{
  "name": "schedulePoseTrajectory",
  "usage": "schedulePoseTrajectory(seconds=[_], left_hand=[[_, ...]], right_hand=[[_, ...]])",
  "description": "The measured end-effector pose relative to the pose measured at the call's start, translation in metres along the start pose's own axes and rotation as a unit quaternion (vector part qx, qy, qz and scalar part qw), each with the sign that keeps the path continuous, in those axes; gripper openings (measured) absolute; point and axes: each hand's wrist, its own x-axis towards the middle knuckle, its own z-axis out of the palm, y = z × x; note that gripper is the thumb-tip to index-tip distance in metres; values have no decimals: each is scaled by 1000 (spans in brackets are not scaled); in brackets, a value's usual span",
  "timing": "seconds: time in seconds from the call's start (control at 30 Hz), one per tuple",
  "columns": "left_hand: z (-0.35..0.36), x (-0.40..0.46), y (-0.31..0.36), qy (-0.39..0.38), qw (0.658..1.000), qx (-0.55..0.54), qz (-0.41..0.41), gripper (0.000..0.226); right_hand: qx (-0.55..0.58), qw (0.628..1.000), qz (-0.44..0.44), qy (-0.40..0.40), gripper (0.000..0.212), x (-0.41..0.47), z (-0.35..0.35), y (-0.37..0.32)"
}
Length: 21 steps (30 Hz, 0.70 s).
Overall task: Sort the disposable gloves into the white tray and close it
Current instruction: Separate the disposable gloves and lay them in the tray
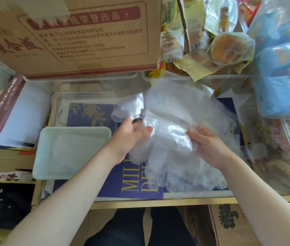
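Both hands hold a bundle of clear disposable gloves (pixel 169 121) above the blue surface: left hand (pixel 131 137) and right hand (pixel 206 146) gripping; white tray (pixel 41 157) lies left, uncovered

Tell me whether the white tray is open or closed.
Open. The white tray has no lid on it; a clear lid lies just behind it. Both hands are on the gloves.

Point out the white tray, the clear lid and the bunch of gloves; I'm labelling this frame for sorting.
white tray (pixel 51 172): head view, on its near rim.
clear lid (pixel 83 94): head view, on its far rim.
disposable gloves (pixel 169 110): head view, on the crumpled film above both hands.
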Motion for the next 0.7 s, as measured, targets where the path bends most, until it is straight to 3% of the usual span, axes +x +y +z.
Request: schedulePoseTrajectory(seconds=[0.07,0.17,0.23,0.37,0.53,0.7], left_hand=[[8,0,-5,51,996,65,24,53],[16,1,-5,88,985,138,49,34],[17,1,-3,66,986,143,51,37],[15,3,1,55,985,153,57,37],[18,8,3,105,987,106,66,32],[22,14,0,166,985,17,45,23]], right_hand=[[-7,1000,13,-4,12,-4,1,5],[-9,998,48,-41,19,-9,-2,4],[-14,998,56,-30,26,-7,-4,1],[-48,998,36,15,8,1,-2,4],[-22,998,26,51,27,5,0,11],[-62,994,-55,75,23,3,14,11]])
